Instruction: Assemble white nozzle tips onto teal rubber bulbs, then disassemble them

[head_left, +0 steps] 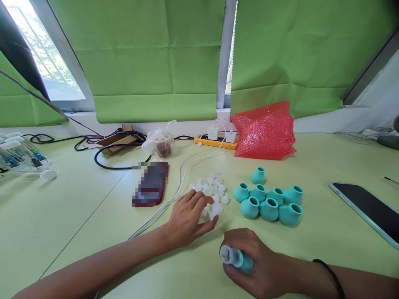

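Observation:
My left hand [191, 214] reaches over a pile of small translucent white pieces [210, 185], its fingers spread around one white piece [216, 209] near the thumb and fingertips; a firm hold on it cannot be made out. Near the front edge, my right hand [249, 257] is wrapped round a teal piece [246, 263] with a clear, ring-like part [230, 254] at its mouth, facing left. Several teal bulb-shaped pieces [269, 209] with round openings stand together to the right of the white pile.
White cables [179, 187] run beside my left hand. A dark red phone [151, 185] lies left, another phone [370, 207] far right. Behind are a yellow power strip [204, 140], a red bubble-wrap bag [264, 131], a plastic bag [160, 143] and a cardboard box [120, 143].

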Tool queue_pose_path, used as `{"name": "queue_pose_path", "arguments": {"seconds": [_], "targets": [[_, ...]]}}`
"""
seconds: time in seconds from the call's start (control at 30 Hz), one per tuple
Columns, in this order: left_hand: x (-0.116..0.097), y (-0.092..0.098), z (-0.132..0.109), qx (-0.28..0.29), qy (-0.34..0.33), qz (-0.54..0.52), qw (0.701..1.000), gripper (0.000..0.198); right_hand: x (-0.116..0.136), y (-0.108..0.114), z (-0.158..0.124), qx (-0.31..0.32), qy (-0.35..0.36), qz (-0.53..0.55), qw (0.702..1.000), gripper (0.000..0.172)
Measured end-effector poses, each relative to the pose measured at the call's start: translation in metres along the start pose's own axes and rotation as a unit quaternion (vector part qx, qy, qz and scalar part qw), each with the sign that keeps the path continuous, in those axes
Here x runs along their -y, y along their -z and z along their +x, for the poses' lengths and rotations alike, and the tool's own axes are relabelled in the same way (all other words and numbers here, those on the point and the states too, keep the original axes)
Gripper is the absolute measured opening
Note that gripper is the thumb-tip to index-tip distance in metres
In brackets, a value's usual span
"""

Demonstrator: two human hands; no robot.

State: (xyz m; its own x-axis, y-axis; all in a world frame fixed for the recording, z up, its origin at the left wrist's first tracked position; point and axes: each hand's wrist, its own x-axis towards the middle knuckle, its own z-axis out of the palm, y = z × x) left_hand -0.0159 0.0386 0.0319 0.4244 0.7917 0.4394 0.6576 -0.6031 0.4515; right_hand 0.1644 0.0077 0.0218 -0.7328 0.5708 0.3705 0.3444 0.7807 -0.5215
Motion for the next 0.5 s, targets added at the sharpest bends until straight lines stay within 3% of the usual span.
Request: {"name": "queue_pose_path", "arguments": {"seconds": [0.07, 0.17, 0.27, 0.33, 0.43, 0.5], "targets": [[0.005, -0.003, 0.001, -0.008, -0.037, 0.118, 0.992, 0.020, 0.000, 0.003, -0.001, -0.013, -0.040, 0.029, 0.999, 0.013], [0.011, -0.009, 0.001, 0.008, -0.019, 0.162, 0.987, 0.021, -0.002, 0.006, -0.002, -0.007, -0.093, 0.081, 0.992, 0.013], [0.010, -0.008, -0.003, -0.012, -0.018, 0.073, 0.997, 0.020, -0.005, 0.005, -0.001, -0.013, -0.147, 0.106, 0.983, 0.005], [0.006, -0.003, -0.007, -0.029, -0.047, -0.032, 0.998, 0.020, -0.009, -0.001, 0.001, -0.060, -0.161, 0.095, 0.981, 0.013], [-0.004, 0.002, -0.012, -0.012, -0.082, -0.144, 0.986, 0.024, -0.015, -0.010, 0.005, -0.148, -0.103, 0.058, 0.982, 0.022], [-0.010, 0.002, -0.012, -0.004, -0.085, -0.163, 0.983, 0.024, -0.018, -0.013, 0.007, -0.183, -0.054, 0.030, 0.981, 0.017]]}}
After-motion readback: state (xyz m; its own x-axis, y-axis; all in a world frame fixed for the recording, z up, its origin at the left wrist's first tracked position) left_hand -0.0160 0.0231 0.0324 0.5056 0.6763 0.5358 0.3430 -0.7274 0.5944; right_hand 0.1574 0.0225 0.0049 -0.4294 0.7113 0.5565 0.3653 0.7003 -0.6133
